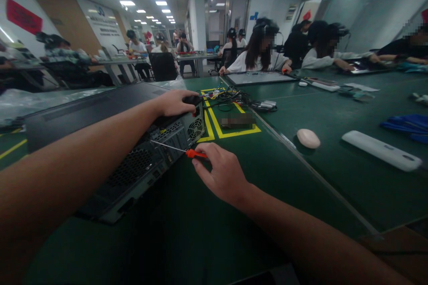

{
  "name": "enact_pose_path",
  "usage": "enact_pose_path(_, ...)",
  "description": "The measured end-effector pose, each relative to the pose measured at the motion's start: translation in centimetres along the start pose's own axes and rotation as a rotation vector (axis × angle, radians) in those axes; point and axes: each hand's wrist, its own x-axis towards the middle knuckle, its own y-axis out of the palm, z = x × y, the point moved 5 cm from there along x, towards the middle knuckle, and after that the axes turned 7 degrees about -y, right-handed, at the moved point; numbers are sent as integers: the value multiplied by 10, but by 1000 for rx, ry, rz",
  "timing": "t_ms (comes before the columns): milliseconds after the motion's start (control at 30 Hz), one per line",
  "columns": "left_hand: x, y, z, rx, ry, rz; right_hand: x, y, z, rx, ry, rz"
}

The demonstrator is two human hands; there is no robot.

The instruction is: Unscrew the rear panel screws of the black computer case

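Note:
A black computer tower case (100, 102) lies on its side at the left, its metal back panel with vents and a round fan grille facing me. My right hand (222, 171) grips a screwdriver (197, 154) with an orange and black handle. Its long thin shaft points left, and the tip meets the back panel near the upper edge. Over the top far corner of the case rests my left hand (175, 102), fingers curled round a dark object (192, 99) with an orange-red part. What that object is, I cannot make out. My left forearm covers part of the case.
Tangled cables (234, 95) lie behind yellow tape markings (239, 133) on the green table (267, 213). To the right are a pale oval object (308, 138), a long white device (381, 149) and blue gloves (408, 124). Several people work across the table; clear plastic (13, 107) lies far left.

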Motion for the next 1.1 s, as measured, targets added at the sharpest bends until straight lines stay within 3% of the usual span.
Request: enact_pose_path(1100,-1,-1,-1,13,-5,8,-1,0,1,-10,-6,9)
